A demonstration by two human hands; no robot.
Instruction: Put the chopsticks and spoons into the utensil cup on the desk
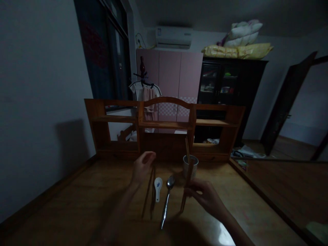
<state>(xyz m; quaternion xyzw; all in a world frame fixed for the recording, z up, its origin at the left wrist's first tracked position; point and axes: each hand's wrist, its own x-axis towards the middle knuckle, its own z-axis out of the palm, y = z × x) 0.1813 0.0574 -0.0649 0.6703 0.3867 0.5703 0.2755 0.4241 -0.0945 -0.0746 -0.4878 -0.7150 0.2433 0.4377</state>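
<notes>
My right hand [203,194] is closed around a pair of brown chopsticks [191,171], held upright in front of a light-coloured cup [194,163]. More chopsticks [187,147] stand up out of that cup. My left hand [141,169] hovers over the left part of the desk, thumb and fingers curled together, and nothing shows in them. Below it, two dark chopsticks [147,194] lie side by side. Between my hands are a white ceramic spoon [158,186] with a blue mark and a long-handled metal spoon [167,198], both lying bowl end away from me.
A wooden shelf unit [166,125] rises along the back of the wooden desk [123,215]. A white wall [46,102] borders the left side. Beyond stand a pink wardrobe [169,73], a dark cabinet [233,78] and a clothes stand [142,68].
</notes>
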